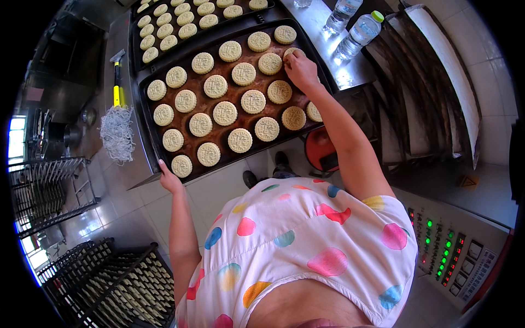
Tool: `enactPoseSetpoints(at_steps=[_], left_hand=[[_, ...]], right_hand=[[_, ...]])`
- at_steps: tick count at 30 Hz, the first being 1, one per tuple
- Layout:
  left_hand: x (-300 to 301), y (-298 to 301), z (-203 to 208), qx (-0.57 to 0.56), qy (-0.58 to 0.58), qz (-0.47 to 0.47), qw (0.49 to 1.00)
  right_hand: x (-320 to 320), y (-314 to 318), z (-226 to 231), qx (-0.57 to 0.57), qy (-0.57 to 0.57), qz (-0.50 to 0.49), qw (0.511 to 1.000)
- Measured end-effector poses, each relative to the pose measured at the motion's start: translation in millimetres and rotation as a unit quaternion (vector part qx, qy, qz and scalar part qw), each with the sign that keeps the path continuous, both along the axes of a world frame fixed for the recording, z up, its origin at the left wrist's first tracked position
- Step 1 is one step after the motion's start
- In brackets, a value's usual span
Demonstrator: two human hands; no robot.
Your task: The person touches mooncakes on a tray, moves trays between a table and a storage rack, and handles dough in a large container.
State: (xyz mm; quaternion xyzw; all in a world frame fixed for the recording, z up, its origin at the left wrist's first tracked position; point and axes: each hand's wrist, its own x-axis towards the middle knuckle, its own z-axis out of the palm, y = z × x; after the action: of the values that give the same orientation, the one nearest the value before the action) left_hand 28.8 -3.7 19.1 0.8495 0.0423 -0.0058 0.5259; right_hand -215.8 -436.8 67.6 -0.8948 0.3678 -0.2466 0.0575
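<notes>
Rows of pale round mooncakes [225,113] with stamped tops and scalloped edges lie on a dark baking tray [219,158]. My left hand [171,179] grips the tray's near left corner, its thumb along the rim and the other fingers hidden below. Toward the far right of the tray, the fingers of my right hand [301,70] are closed at a mooncake [293,52], which they partly cover. A browner mooncake [293,118] sits in the row nearest me, at its right.
A second tray [208,31] of mooncakes lies beyond. Water bottles [360,35] stand on the metal table at right, and a yellow-handled brush [117,120] at left. Loaded racks [109,273] stand lower left, a red stool [320,147] below the tray, a control panel [448,246] at right.
</notes>
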Motion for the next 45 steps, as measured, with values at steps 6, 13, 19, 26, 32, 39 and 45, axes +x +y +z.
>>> enactPoseSetpoints(at_steps=[6,13,19,26,32,39,45], left_hand=[[-2.1,-1.9,5.4,0.009,0.013,0.004,1.000],[4.3,3.0,-1.0,0.038,0.013,-0.003,0.999],[4.9,3.5,-3.7,0.012,0.015,-0.004,1.000],[2.3,1.2,1.0,0.000,0.020,0.000,1.000],[1.4,1.0,1.3,0.000,0.017,0.000,1.000],[4.2,3.0,-0.2,0.010,0.035,-0.004,0.999],[2.8,1.8,2.3,0.064,0.031,0.005,0.997]], right_hand=[[4.1,-5.3,-1.4,-0.025,-0.003,0.011,1.000],[8.4,-5.1,1.8,-0.021,0.008,0.010,1.000],[6.8,-4.7,8.3,-0.021,0.007,0.017,1.000],[4.5,-4.1,12.8,-0.014,-0.028,0.017,0.999],[-2.5,-0.4,21.2,-0.006,-0.066,0.018,0.998],[-27.2,17.1,33.7,0.029,-0.138,0.004,0.990],[-50.8,22.0,35.8,0.025,-0.117,0.004,0.993]])
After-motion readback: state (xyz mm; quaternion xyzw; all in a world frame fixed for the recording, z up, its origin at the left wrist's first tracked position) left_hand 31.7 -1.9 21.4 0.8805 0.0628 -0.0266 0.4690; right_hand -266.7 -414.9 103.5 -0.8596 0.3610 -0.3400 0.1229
